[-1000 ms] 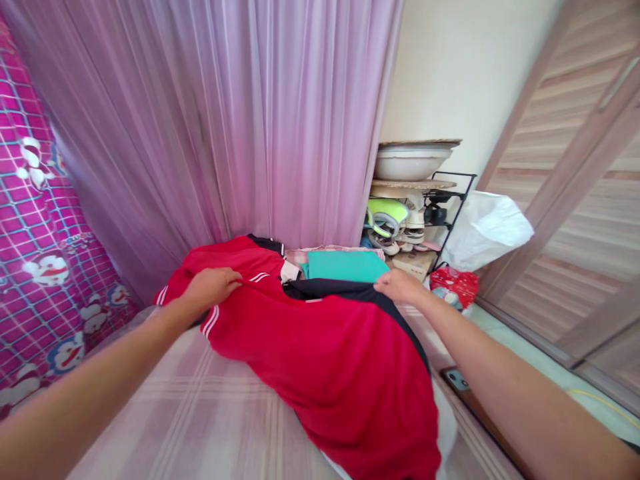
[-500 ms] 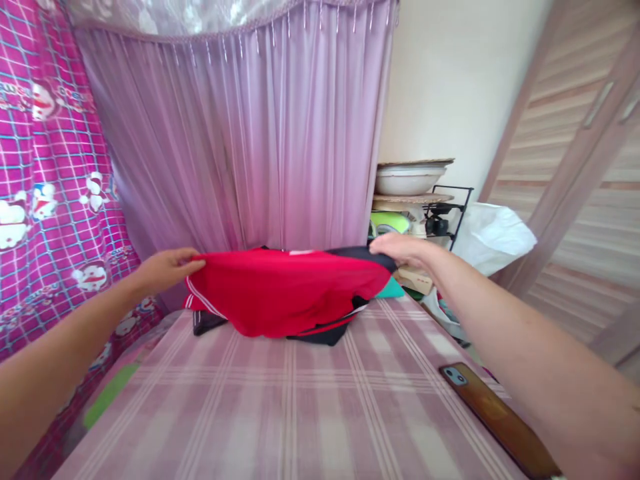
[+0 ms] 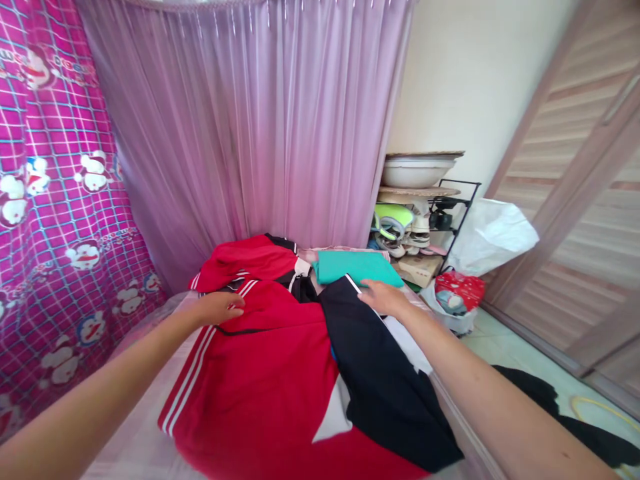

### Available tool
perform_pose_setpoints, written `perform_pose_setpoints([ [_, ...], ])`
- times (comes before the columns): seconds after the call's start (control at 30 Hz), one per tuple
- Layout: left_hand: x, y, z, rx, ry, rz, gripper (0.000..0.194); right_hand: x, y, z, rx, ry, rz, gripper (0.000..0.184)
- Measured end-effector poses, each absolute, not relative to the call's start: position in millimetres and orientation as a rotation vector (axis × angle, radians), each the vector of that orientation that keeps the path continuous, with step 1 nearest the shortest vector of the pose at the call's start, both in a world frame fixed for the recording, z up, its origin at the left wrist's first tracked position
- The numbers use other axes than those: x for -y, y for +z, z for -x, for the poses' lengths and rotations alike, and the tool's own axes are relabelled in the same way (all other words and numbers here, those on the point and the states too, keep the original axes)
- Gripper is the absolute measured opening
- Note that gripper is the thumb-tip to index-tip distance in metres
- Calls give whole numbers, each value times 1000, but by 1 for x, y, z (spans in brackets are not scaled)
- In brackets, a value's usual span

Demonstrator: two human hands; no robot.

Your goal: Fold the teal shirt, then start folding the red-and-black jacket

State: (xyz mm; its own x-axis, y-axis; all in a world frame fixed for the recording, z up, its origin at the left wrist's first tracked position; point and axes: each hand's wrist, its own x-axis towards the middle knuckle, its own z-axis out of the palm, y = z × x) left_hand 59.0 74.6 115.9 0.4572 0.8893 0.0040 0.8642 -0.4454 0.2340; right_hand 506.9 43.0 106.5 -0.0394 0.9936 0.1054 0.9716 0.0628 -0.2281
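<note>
A red and black track jacket (image 3: 270, 373) with white stripes lies spread over the bed in front of me. My left hand (image 3: 223, 309) rests over its upper left part, beside the white stripes, with thumb and fingers slightly apart. At the white-trimmed edge of the black section (image 3: 385, 367), my right hand (image 3: 384, 297) has its fingertips closed on the cloth. Just beyond lies another red and black garment (image 3: 250, 259), loosely bunched. A folded teal cloth (image 3: 355, 267) lies behind my right hand.
A purple curtain (image 3: 265, 133) hangs behind the bed. To the right stand a black rack (image 3: 463, 220) with shoes, a white basin (image 3: 417, 172), and bags (image 3: 495, 233) near a wooden wardrobe (image 3: 575, 200). Dark cloth (image 3: 530, 390) lies on the floor.
The red garment, earlier held up and stretched between both hands, now lies spread toward me. My view has shifted and tilted lower; the teal cloth shows more, and the phone is out of view.
</note>
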Motion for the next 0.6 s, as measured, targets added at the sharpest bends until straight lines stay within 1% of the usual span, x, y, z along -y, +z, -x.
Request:
perform_pose_setpoints([
  [0.07,-102,106,-69,-1660,277,-2618,38,-58,93,-499,2028,65,2083,60],
  [0.1,-112,100,-75,-1699,309,-2644,42,-63,87,-496,2025,63,2117,66],
  [0.13,-121,94,-81,-1734,333,-2667,44,-67,81,-494,2047,78,2129,67],
  [0.17,-127,88,-87,-1772,350,-2700,45,-68,75,-493,2098,98,2118,62],
  [0.23,-138,76,-99,-1834,342,-2770,46,-65,69,-492,2274,138,2012,41],
  [0.27,-143,72,-104,-1837,315,-2804,47,-60,68,-493,2365,164,1929,34],
  [0.3,-148,68,-109,-1818,279,-2832,48,-53,69,-493,2450,217,1837,32],
  [0.37,-157,62,-114,-1739,195,-2883,50,-34,75,-497,2594,484,1676,32],
  [0.43,-165,58,-116,-1658,96,-2910,45,-14,87,-503,2652,987,1636,25],
  [0.5,-169,56,-115,-1589,19,-2915,31,-1,103,-513,2580,1557,1688,19],
  [0.53,-169,56,-113,-1557,-6,-2915,23,1,112,-519,2507,1736,1726,20],
  [0.57,-167,55,-112,-1532,-18,-2913,17,-2,120,-524,2442,1806,1767,24],
  [0.6,-164,55,-110,-1515,-26,-2912,17,-9,127,-529,2397,1759,1808,29],
])
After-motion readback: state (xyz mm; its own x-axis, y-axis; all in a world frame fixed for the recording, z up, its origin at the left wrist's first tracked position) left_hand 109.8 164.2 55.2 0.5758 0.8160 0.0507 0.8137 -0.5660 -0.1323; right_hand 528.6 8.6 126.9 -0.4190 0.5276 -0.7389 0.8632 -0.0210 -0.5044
